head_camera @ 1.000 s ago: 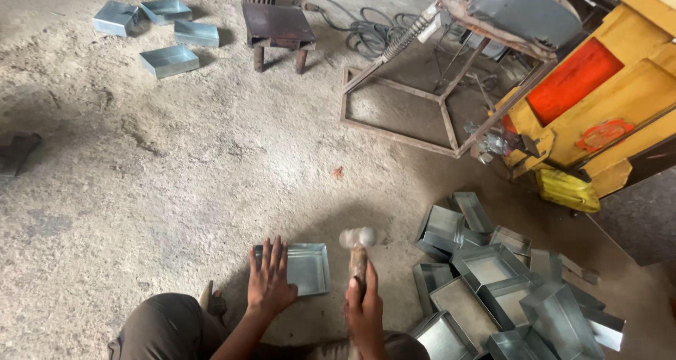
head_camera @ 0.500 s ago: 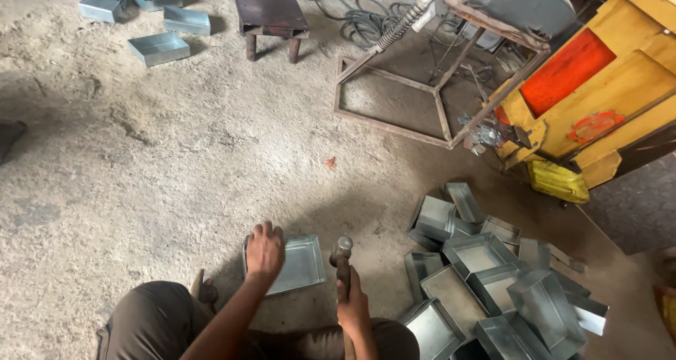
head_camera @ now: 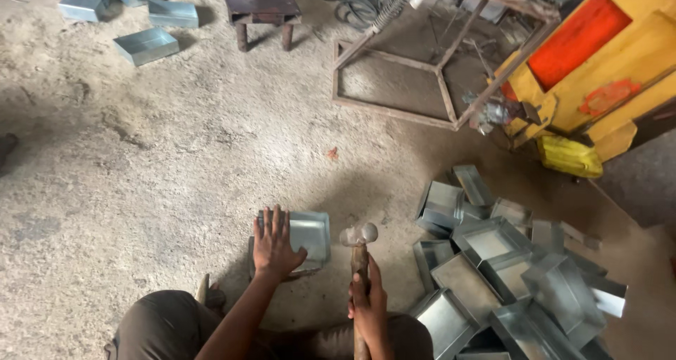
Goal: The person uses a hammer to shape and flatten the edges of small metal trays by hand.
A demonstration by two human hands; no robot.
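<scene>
The person sits low on the dusty floor (head_camera: 141, 156), left hand (head_camera: 274, 246) spread flat with open fingers on a shallow sheet-metal tray (head_camera: 307, 234) lying just in front of the knees, pinning it down. The right hand (head_camera: 367, 309) is closed around the wooden handle of a hammer (head_camera: 360, 237), whose head hangs just beside the tray's right edge, not touching it as far as I can tell. Judging from how things lie, the work looks early: four trays (head_camera: 130, 11) sit apart at the far left, perhaps the finished ones, while a heap of trays (head_camera: 507, 261) lies to the right, a dozen or so, too tangled to count exactly. That makes one tray in hand and one hammer. Beyond stand one small dark stool (head_camera: 260, 1), one rusty metal frame (head_camera: 422, 64) and a yellow machine (head_camera: 598, 57).
</scene>
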